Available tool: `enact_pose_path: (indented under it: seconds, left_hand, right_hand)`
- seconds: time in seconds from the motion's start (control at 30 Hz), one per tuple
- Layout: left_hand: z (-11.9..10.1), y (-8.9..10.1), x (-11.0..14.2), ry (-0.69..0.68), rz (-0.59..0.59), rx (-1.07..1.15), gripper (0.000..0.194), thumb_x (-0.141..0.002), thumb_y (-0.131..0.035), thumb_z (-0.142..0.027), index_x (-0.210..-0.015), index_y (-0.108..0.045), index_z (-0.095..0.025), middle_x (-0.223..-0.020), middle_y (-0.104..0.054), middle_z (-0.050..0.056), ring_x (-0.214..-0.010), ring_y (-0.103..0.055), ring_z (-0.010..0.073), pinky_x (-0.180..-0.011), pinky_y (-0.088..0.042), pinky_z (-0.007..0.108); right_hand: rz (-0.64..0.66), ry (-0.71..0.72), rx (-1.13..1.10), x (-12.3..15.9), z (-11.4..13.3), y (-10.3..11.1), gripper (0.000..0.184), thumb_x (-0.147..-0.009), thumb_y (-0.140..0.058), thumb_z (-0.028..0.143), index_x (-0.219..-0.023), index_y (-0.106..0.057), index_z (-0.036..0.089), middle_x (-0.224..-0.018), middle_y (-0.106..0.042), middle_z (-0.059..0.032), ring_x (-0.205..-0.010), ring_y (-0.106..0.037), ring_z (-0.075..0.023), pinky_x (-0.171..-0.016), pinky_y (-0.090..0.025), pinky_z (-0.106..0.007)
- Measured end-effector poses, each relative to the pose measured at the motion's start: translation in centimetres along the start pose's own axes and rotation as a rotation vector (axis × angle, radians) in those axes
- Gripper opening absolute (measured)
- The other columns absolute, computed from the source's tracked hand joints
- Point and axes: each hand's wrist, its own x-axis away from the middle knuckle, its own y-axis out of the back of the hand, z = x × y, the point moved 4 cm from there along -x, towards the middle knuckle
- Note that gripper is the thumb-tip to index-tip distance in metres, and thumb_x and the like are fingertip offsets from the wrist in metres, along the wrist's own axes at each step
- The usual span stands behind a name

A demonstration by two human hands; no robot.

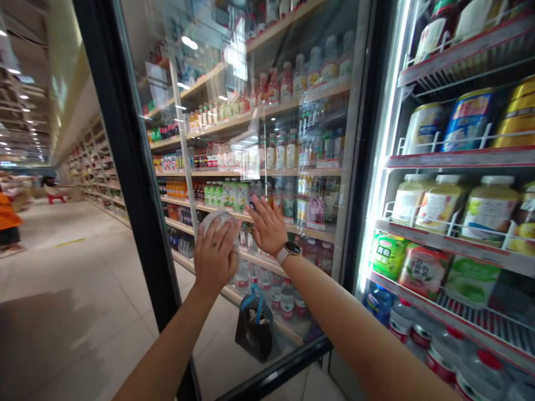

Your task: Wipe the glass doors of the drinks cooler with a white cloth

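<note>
My left hand [214, 253] presses a whitish cloth [219, 217] against the glass of the door [276, 239]. Only the cloth's edge shows past the fingers, so I cannot tell its exact kind. To its right, my right hand [268, 227] rests on or very near the same pane, fingers stretched out and holding nothing. A watch [292, 248] with a light strap is on the right wrist. The black-framed door stands swung out from the lit fridge.
Fridge shelves [443, 242] at right hold bottles, cans [467, 120] and drink packs [424, 271]. Through the glass appear shelves of bottles and a dark bag with blue handles [254, 328] on the floor. At far left, a person in orange [8, 217] is partly visible beyond the tiled aisle [75, 289].
</note>
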Motion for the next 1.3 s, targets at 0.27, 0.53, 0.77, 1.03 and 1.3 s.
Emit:
enact_pose_path:
  seconds: [0.27,0.53,0.77,1.03,1.3]
  left_hand:
    - [-0.6,-1.2,-2.3,0.160,0.008,-0.031,0.073,-0.088,-0.053,-0.041,-0.153,-0.029,-0.018,-0.160,-0.026,0.014,-0.149,-0.020,0.0332,-0.122,-0.014,0.056]
    - [-1.1,-3.1,1.8,0.122,0.047,-0.119,0.063,-0.095,-0.049,-0.026,-0.153,-0.026,-0.026,-0.153,-0.039,0.012,-0.143,-0.036,0.0271,-0.121,-0.022,0.048]
    - [-1.3,-2.3,6.7,-0.084,0.122,-0.208,0.065,-0.093,-0.052,-0.020,-0.153,-0.028,-0.026,-0.143,-0.054,0.009,-0.134,-0.049,0.0226,-0.122,-0.021,0.040]
    - [1.6,-2.6,-6.2,0.116,0.032,-0.160,0.057,-0.097,-0.044,-0.027,-0.152,-0.031,-0.021,-0.157,-0.034,0.010,-0.149,-0.023,0.0259,-0.123,-0.016,0.048]
    - [0.0,-3.3,0.1,0.004,0.079,-0.196,0.062,-0.096,-0.047,-0.023,-0.153,-0.026,-0.024,-0.151,-0.044,0.009,-0.142,-0.039,0.0234,-0.121,-0.022,0.041]
  right_hand:
    - [0.036,-0.008,0.004,0.0,-0.1,0.1,0.064,-0.092,-0.041,0.024,-0.154,-0.029,0.024,-0.161,-0.030,-0.0041,-0.152,-0.015,-0.0234,-0.124,-0.013,-0.049]
    - [0.025,-0.005,-0.012,0.1,-0.1,0.0,0.063,-0.092,-0.040,0.022,-0.154,-0.029,0.022,-0.160,-0.032,-0.0058,-0.152,-0.014,-0.0226,-0.123,-0.013,-0.048]
    - [0.003,-0.005,-0.045,0.0,-0.2,-0.4,0.061,-0.093,-0.037,0.022,-0.153,-0.031,0.023,-0.159,-0.034,-0.0056,-0.152,-0.015,-0.0215,-0.123,-0.013,-0.048]
    - [0.006,-0.009,-0.004,0.3,0.2,-1.1,0.059,-0.096,-0.037,0.025,-0.154,-0.029,0.021,-0.160,-0.031,-0.0061,-0.152,-0.016,-0.0220,-0.123,-0.013,-0.047]
    - [-0.023,-0.138,0.039,3.5,2.1,-2.8,0.065,-0.097,-0.034,0.027,-0.157,-0.015,0.013,-0.161,-0.028,-0.0112,-0.151,-0.016,-0.0240,-0.122,-0.014,-0.048]
